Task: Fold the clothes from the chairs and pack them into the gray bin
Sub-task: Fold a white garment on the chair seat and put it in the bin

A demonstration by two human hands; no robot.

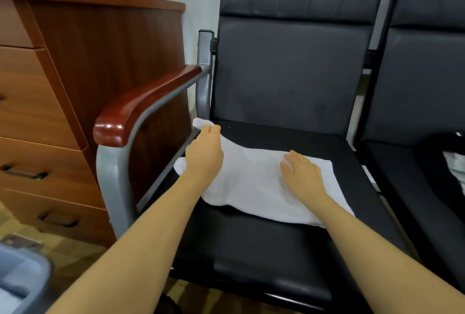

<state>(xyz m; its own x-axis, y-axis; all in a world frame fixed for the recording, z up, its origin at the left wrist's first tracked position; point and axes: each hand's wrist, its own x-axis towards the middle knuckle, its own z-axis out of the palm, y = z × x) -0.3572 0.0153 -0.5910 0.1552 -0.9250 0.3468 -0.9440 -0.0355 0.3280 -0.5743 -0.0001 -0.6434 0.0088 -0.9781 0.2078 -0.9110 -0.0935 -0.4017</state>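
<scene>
A white cloth [254, 180] lies spread on the seat of a black chair [251, 250]. My left hand [205, 152] is on the cloth's left end, its fingertips curled over the far left corner near the armrest. My right hand [303, 175] rests flat on the middle of the cloth, fingers straight and slightly spread. The gray bin [27, 278] shows at the bottom left corner, on the floor, with something pale inside it.
A red-brown wooden armrest [141, 105] on a gray metal frame borders the seat on the left. A wooden drawer cabinet [50, 112] stands beyond it. A second black chair [427, 87] on the right holds dark and light clothes [450, 162].
</scene>
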